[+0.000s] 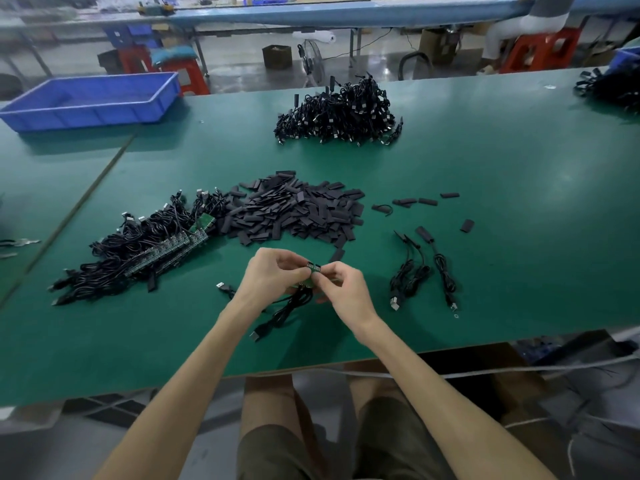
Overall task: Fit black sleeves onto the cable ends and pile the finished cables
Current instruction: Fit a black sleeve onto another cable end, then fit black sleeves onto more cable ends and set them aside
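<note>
We find the cable (294, 306) in work just above the near middle of the green table (485, 237). It is a thin black cord, bundled in loose loops that hang below the hands onto the surface, with a flat black USB plug (256, 336) lying at its near end. Its upper end carries a small green circuit board (313, 267) with dark components, bare where it shows. The left hand (273, 277) pinches this board from the left with curled fingers, and the right hand (341, 285) pinches it from the right between thumb and forefinger. We cannot tell whether a sleeve lies within the fingers. Just behind the hands lies a heap of black sleeves (298, 213), short, flat, matte strips lying in all directions, with a few loose sleeves (415, 201) scattered to its right. Touching the heap's left side is a stack of unsleeved cables (138, 251), with glossy cords, exposed green boards and silver plugs. To the right of the hands lie three sleeved cables (422, 268), side by side. Farther back sits a tangled pile of cables (337, 114). A shallow blue plastic tray (90, 98) stands at the far left. The table surface is smooth with a dull sheen.
</note>
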